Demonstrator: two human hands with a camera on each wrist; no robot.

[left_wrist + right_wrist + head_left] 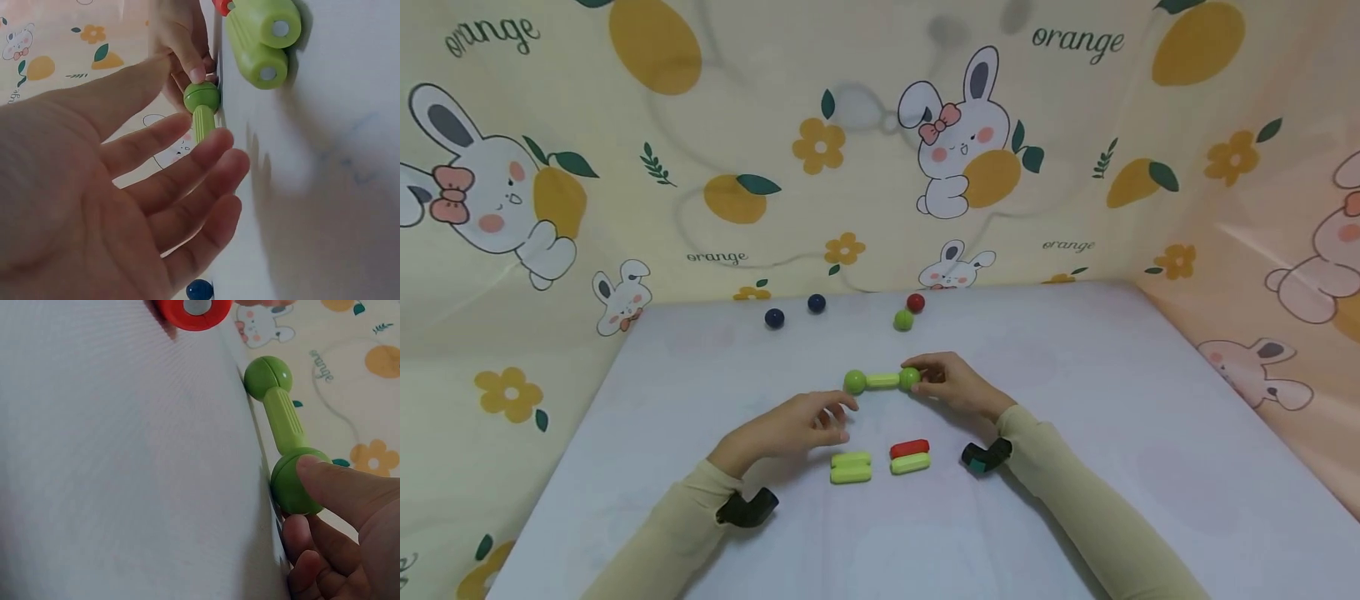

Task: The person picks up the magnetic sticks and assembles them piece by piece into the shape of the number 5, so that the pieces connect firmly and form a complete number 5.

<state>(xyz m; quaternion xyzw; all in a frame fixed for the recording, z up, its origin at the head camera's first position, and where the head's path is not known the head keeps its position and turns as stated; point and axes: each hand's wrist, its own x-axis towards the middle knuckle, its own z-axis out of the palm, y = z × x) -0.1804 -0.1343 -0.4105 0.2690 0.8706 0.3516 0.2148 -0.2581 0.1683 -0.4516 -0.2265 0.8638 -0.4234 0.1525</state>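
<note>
A light green ribbed rod (882,381) lies across the middle of the table with a green ball (854,382) on its left end and another green ball (299,481) on its right end. My right hand (955,383) holds the right ball, thumb on its near side and fingers around the far side. Just in front of the left ball, my left hand (793,425) is held with fingers spread and slightly bent, palm empty. Nearer me are a pair of yellow-green rods (851,468) and a red rod (909,449) beside a yellow-green rod (911,464), whose ends show metal discs in the left wrist view.
Two dark blue balls (774,318) stand near the table's back edge on the left. Right of them, a red ball (915,302) is close to a loose green ball (903,320). A patterned cloth (865,200) rises behind the white table (1075,367).
</note>
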